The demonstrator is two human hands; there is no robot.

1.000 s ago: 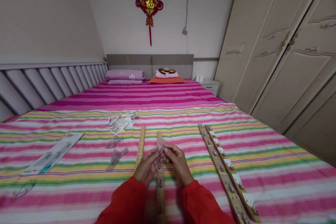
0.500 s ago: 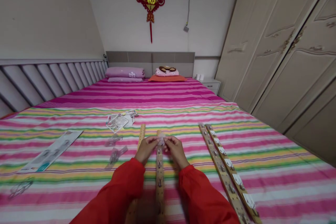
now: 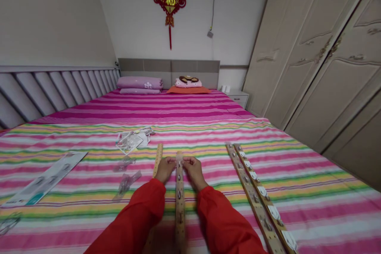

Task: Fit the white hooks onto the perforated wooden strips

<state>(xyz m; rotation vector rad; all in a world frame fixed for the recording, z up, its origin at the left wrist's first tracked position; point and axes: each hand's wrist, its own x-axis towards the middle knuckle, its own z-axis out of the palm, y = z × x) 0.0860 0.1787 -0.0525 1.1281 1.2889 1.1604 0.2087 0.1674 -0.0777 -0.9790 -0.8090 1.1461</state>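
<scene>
A wooden strip with holes [image 3: 180, 222] lies lengthwise in front of me, with several metal hooks on clear backings along it. Near its far end is a clear plastic hook piece [image 3: 179, 158]. My left hand [image 3: 165, 170] pinches the left edge of this piece with thumb and fingertips. Opposite it, my right hand [image 3: 195, 170] is closed at the right edge. The piece appears to rest on the strip's surface. A second, bare wooden strip [image 3: 158, 154] lies just left, partly hidden by my left hand and sleeve.
Two more strips lie to the right: one with clear-backed hooks [image 3: 250, 186], one with white hooks [image 3: 269, 202]. Leftward are clear plastic scraps [image 3: 126, 182], a pile of packets [image 3: 131, 141], a long hook package [image 3: 49, 180] and metal hooks [image 3: 10, 222]. Striped bedding [image 3: 214, 214] lies beneath.
The clear piece was raised between my fingers and now sits flatter at the strip's far end. My hands have come down to its sides, and the view has shifted slightly.
</scene>
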